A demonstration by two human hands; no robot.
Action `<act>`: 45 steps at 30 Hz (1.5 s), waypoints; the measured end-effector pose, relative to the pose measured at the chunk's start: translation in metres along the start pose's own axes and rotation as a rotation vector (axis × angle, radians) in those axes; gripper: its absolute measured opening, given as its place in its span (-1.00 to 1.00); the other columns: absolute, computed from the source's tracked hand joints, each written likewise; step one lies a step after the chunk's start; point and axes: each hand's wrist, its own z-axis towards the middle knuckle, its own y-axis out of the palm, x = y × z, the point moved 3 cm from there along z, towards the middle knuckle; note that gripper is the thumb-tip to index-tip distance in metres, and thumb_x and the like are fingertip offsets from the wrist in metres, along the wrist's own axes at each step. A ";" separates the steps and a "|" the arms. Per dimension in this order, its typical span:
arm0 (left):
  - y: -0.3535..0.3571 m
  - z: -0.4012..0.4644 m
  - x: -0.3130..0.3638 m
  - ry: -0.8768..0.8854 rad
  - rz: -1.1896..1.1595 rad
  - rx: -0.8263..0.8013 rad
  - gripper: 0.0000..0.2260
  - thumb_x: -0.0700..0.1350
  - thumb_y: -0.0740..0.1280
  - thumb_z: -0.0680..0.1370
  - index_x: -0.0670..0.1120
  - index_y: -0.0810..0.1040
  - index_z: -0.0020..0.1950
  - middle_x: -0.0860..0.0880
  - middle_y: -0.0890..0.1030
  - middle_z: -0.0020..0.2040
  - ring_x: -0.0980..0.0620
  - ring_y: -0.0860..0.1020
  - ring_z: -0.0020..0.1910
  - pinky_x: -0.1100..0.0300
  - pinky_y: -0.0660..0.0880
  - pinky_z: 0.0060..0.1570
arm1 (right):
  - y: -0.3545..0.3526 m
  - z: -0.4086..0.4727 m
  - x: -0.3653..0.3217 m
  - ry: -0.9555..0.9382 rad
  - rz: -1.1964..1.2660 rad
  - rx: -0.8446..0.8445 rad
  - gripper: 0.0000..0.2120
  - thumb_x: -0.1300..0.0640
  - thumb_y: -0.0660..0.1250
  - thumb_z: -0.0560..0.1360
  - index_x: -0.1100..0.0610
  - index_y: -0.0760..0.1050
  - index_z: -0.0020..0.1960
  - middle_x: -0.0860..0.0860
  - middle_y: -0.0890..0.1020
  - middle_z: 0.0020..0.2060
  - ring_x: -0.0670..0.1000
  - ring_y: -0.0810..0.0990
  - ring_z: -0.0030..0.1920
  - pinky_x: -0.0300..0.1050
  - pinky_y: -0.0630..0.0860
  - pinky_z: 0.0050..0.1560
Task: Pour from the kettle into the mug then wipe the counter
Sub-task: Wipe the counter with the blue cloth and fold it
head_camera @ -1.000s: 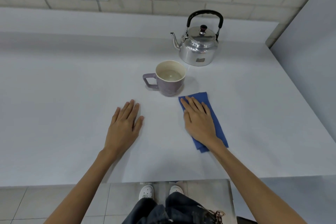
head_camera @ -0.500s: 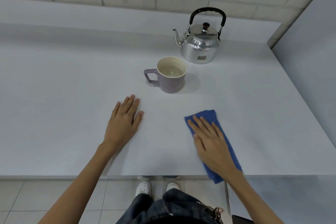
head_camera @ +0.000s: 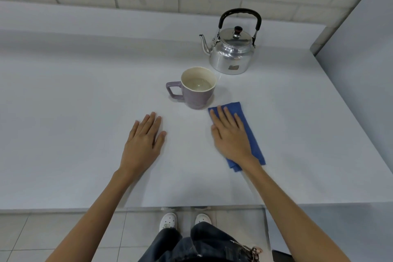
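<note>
Kettle (head_camera: pixel 232 55) behind mug (head_camera: pixel 197 89); cloth (head_camera: pixel 244 125) right-front, on counter (head_camera: pixel 74 102).

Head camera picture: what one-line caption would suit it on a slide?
Right hand presses blue cloth flat beside filled mug; kettle stands behind.

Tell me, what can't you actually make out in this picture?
Head view only:
- Inside the kettle: its lid hides any contents.
- Cloth middle: covered by the right hand.
- Counter beneath the left hand: hidden.
- Kettle's label: too small to read.
</note>
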 end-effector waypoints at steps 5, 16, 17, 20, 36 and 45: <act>-0.001 0.000 0.000 0.000 -0.007 -0.001 -0.54 0.01 0.12 0.62 -0.11 0.22 0.50 -0.08 0.20 0.53 -0.01 0.12 0.53 0.04 0.00 0.52 | -0.004 -0.072 -0.022 -0.198 0.010 -0.087 -0.50 0.01 -0.05 0.64 0.14 0.16 0.53 0.08 0.24 0.51 0.06 0.12 0.54 0.09 0.02 0.51; -0.002 -0.001 0.001 -0.001 -0.020 0.002 -0.54 0.00 0.13 0.62 -0.11 0.23 0.49 -0.08 0.20 0.53 0.00 0.12 0.53 0.03 0.00 0.52 | -0.015 -0.052 0.058 0.041 -0.049 -0.089 -0.48 -0.04 -0.10 0.63 0.07 -0.07 0.55 0.08 0.01 0.57 0.01 -0.11 0.56 0.03 -0.19 0.53; -0.003 -0.001 0.001 -0.001 -0.026 0.000 -0.54 0.00 0.13 0.62 -0.12 0.23 0.49 -0.08 0.20 0.53 0.00 0.12 0.53 0.04 -0.01 0.52 | -0.011 -0.040 0.050 0.073 -0.049 -0.080 -0.48 -0.02 -0.07 0.65 0.07 -0.07 0.56 0.08 -0.01 0.57 0.03 -0.13 0.56 0.04 -0.20 0.53; -0.005 0.000 0.002 -0.008 -0.074 -0.004 -0.56 -0.01 0.13 0.63 -0.12 0.25 0.48 -0.07 0.21 0.53 0.02 0.12 0.53 0.06 -0.02 0.52 | 0.002 -0.015 0.010 0.128 -0.031 -0.068 -0.45 -0.02 -0.03 0.65 0.11 -0.05 0.57 0.11 -0.02 0.58 0.08 -0.14 0.56 0.09 -0.24 0.51; -0.057 -0.055 -0.008 -0.321 -0.518 0.103 -0.69 -0.32 0.15 0.59 -0.17 0.45 0.31 -0.13 0.57 0.23 -0.04 0.53 0.18 0.11 0.44 0.20 | 0.011 0.001 -0.174 -0.046 0.278 -0.295 -0.45 -0.09 -0.10 0.67 0.21 0.08 0.54 0.21 0.08 0.55 0.26 -0.06 0.53 0.19 -0.09 0.47; -0.051 -0.106 0.037 -0.685 -0.763 -0.220 -0.45 -0.09 0.37 0.51 -0.09 0.20 0.42 0.09 0.52 0.00 0.25 0.54 -0.19 0.41 0.40 -0.35 | -0.017 0.079 -0.138 -0.299 0.371 -0.617 -0.57 -0.07 0.26 0.59 0.14 0.36 0.36 0.10 0.46 0.18 0.10 0.38 0.25 0.05 0.32 0.30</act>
